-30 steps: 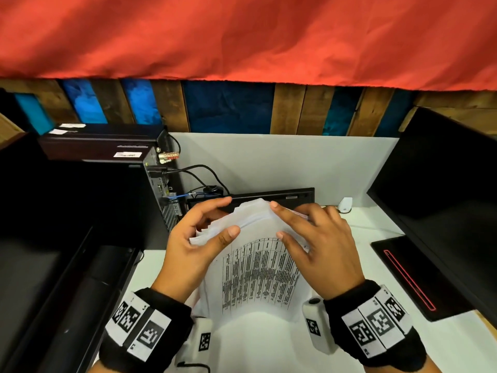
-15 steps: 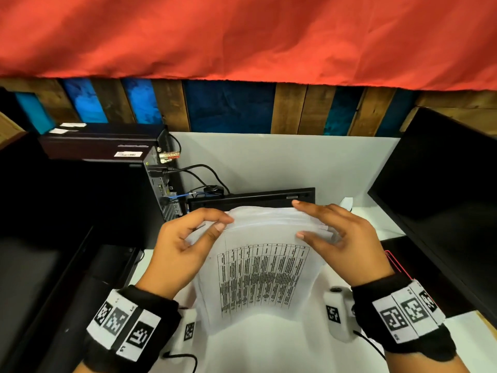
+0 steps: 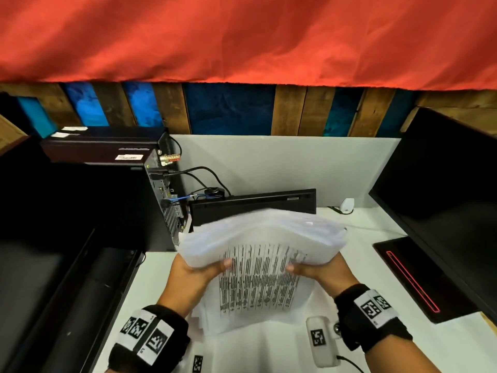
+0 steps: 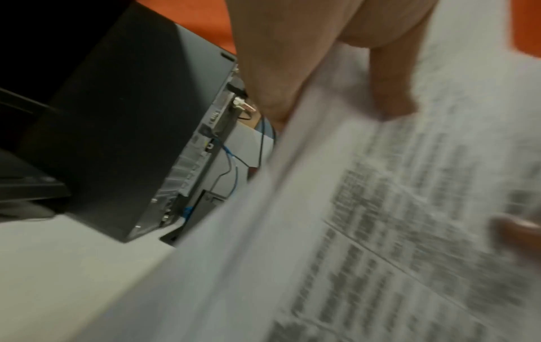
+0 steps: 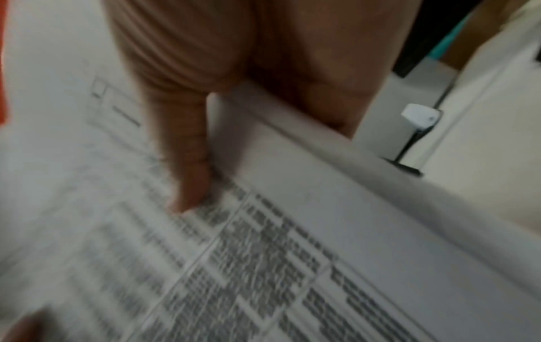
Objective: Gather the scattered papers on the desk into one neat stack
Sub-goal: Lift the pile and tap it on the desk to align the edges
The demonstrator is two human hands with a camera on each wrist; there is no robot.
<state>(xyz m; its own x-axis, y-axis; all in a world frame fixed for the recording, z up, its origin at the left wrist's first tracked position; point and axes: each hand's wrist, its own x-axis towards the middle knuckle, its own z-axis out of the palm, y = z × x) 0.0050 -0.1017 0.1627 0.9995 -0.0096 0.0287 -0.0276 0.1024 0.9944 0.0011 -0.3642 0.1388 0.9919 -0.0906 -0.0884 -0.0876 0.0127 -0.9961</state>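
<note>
A thick stack of white papers (image 3: pixel 258 267) with printed tables on the top sheet stands tilted on the white desk (image 3: pixel 269 354), its top edge leaning away from me and blurred. My left hand (image 3: pixel 199 270) grips the stack's left side, thumb on the printed face and fingers hidden behind. My right hand (image 3: pixel 320 270) grips the right side the same way. In the left wrist view the thumb presses the papers (image 4: pixel 380 231). In the right wrist view the thumb lies on the printed papers (image 5: pixel 234 254) while the fingers wrap behind the edge.
A black computer tower (image 3: pixel 113 200) with cables stands at the left. A black keyboard (image 3: pixel 252 208) leans on edge behind the papers. A black monitor (image 3: pixel 443 195) and its base (image 3: pixel 411 275) stand at the right. A small white device (image 3: pixel 347 205) sits by the partition.
Both hands slid down from the stack's top edge to its sides, thumbs now on the front. The top of the stack has fanned back and wider.
</note>
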